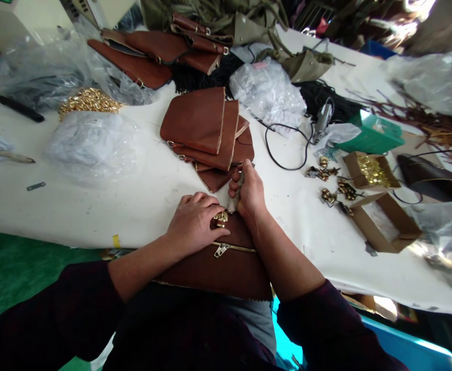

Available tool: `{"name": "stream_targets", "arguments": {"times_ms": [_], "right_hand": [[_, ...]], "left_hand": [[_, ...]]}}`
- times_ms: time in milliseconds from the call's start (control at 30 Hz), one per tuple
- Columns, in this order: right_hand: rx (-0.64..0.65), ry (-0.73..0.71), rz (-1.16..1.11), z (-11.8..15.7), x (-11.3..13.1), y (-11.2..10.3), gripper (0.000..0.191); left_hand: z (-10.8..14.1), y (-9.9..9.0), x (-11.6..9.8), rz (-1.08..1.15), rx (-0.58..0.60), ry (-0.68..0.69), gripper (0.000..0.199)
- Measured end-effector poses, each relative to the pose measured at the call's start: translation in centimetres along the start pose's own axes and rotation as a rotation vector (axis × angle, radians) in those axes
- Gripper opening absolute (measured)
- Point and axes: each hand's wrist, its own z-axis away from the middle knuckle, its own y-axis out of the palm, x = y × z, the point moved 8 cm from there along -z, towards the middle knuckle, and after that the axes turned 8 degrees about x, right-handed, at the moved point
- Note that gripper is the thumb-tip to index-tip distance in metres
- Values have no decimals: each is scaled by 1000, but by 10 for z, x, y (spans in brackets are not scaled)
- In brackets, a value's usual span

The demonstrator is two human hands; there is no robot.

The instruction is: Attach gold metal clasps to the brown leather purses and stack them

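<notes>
Two bare hands work over one brown leather piece (218, 273), which lies at the near edge of the white tabletop (141, 216) and carries one zipper (236, 247) and one brass clasp (221, 220). The left hand (195, 221) is partly open, palm down, its thumb and forefinger spread around the clasp. The right hand (251, 188) is clenched around one pale handle (236, 193), its lower end near the clasp.

Beyond them sits one loose stack of brown leather flaps (195, 121); they overlap, so their number cannot be told. Two small cardboard boxes stand to the right, one holding gold-coloured bits (372, 171), the other (384, 221) something pale. One green box (372, 134) is just behind them, and several metal fittings (328, 195) lie in clusters beside them. To the left are one heap of gold pieces (89, 100) and one small metal strip (36, 186).

The right fist hides much of the handle, and the tool's tip is hard to make out. Clear plastic at the right (450, 232) is cut off by the frame.
</notes>
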Motion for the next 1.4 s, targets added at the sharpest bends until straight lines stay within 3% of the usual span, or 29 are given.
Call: {"name": "stream_targets", "arguments": {"times_ms": [700, 867, 933, 1033, 1133, 1267, 1333, 1400], "right_hand": [[-4, 26, 74, -2, -5, 0, 44], [36, 19, -19, 0, 0, 0, 44], [-4, 30, -69, 3, 10, -15, 45], [-133, -52, 16, 9, 47, -60, 48], [-181, -207, 419, 16, 98, -103, 48], [-212, -319, 1128, 25, 141, -130, 46], [-234, -380, 1300, 42, 153, -140, 50], [-276, -431, 1316, 76, 161, -154, 47]], "left_hand": [[-7, 3, -7, -57, -10, -50, 40], [-6, 3, -6, -62, -20, -59, 46], [-5, 3, -5, -74, -19, -64, 57], [-2, -1, -4, -124, -30, -81, 81], [3, -9, -2, -184, -40, -89, 91], [13, -14, 8, -229, 0, -67, 82], [19, -14, 18, -238, 16, -71, 78], [24, -14, 29, -231, 7, -87, 76]]}}
